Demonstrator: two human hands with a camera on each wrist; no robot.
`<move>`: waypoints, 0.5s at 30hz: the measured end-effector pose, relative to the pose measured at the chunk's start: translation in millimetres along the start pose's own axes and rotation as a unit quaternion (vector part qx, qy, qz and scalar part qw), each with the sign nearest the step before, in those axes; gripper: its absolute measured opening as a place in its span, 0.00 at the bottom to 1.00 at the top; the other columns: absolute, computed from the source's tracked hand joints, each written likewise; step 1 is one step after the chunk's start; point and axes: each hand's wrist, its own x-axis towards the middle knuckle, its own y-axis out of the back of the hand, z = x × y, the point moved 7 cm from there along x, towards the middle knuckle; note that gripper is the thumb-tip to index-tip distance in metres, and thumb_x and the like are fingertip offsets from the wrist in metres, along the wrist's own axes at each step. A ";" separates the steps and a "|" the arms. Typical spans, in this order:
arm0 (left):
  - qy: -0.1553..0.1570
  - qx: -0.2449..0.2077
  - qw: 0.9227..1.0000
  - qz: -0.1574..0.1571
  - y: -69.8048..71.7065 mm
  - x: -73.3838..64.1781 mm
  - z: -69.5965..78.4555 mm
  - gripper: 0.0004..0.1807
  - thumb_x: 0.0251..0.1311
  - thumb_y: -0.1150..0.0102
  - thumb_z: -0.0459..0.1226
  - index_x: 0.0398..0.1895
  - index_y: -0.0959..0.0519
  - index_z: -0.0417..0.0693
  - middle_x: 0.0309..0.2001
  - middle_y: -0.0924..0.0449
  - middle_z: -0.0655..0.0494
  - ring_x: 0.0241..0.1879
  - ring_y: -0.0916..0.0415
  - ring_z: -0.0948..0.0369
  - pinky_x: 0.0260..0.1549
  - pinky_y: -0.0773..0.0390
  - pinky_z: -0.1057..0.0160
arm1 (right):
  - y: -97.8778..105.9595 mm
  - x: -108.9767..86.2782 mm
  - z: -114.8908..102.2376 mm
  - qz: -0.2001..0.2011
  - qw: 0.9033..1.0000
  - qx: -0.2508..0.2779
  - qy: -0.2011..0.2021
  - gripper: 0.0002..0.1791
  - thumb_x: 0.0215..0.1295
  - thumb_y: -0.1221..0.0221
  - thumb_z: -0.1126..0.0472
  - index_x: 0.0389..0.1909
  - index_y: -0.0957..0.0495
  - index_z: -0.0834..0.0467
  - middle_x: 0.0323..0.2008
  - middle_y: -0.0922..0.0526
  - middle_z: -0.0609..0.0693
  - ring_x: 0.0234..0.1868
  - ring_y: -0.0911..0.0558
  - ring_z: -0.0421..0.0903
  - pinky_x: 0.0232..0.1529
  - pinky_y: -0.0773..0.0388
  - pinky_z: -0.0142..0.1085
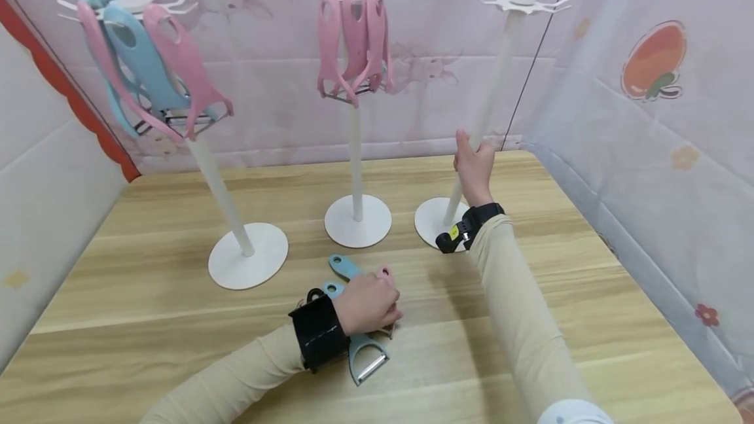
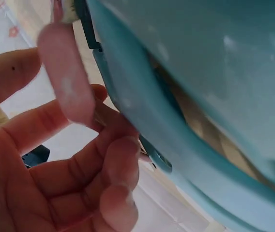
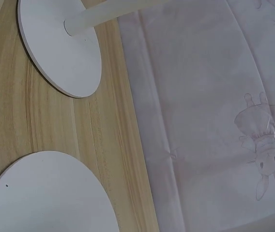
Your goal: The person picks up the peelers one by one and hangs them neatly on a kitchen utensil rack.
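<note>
My left hand (image 1: 366, 304) is low over a small pile of peelers on the table. In the left wrist view its thumb and fingers pinch a pink peeler (image 2: 67, 77), with blue peelers (image 2: 200, 96) close beside it. A blue peeler (image 1: 369, 362) with a metal blade pokes out below the hand, and another blue handle (image 1: 344, 265) shows above it. My right hand (image 1: 475, 167) grips the white pole of the right stand (image 1: 501, 77), whose top hooks hold nothing. That hand is out of sight in the right wrist view.
A left stand (image 1: 249, 257) carries several pink and blue peelers (image 1: 141, 51). The middle stand (image 1: 357, 221) is hung mostly with pink peelers (image 1: 353, 38). All the stands have round white bases on the wooden table (image 1: 147, 319). A printed curtain (image 1: 265, 110) hangs behind.
</note>
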 end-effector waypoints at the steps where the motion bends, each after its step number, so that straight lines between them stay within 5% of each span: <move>1: 0.000 -0.009 1.000 -0.001 -0.2 0.2 -0.1 0.13 0.55 0.42 0.44 0.17 0.27 0.51 0.13 0.37 0.64 0.15 0.36 0.66 0.13 0.37 0.69 | -0.3 -1.8 -1.8 0.000 1.000 0.001 -0.001 0.17 0.66 0.49 0.56 0.17 0.34 0.56 0.10 0.36 0.45 0.13 0.36 0.39 0.19 0.40 0.30; 10: 0.023 -0.098 0.994 0.041 7.5 -2.1 -5.8 0.12 0.56 0.44 0.40 0.18 0.33 0.51 0.13 0.42 0.63 0.12 0.41 0.67 0.12 0.41 0.71 | 1.8 0.2 3.9 0.010 1.000 -0.009 0.015 0.16 0.65 0.48 0.53 0.19 0.34 0.55 0.11 0.36 0.44 0.14 0.36 0.39 0.20 0.39 0.29; 15: 0.020 -0.134 0.988 0.069 14.8 -7.2 -5.4 0.09 0.56 0.42 0.41 0.24 0.26 0.47 0.15 0.37 0.64 0.15 0.39 0.68 0.16 0.39 0.71 | 1.9 1.4 5.7 0.015 1.000 -0.009 0.023 0.17 0.65 0.48 0.53 0.18 0.34 0.55 0.10 0.37 0.44 0.13 0.37 0.39 0.18 0.40 0.29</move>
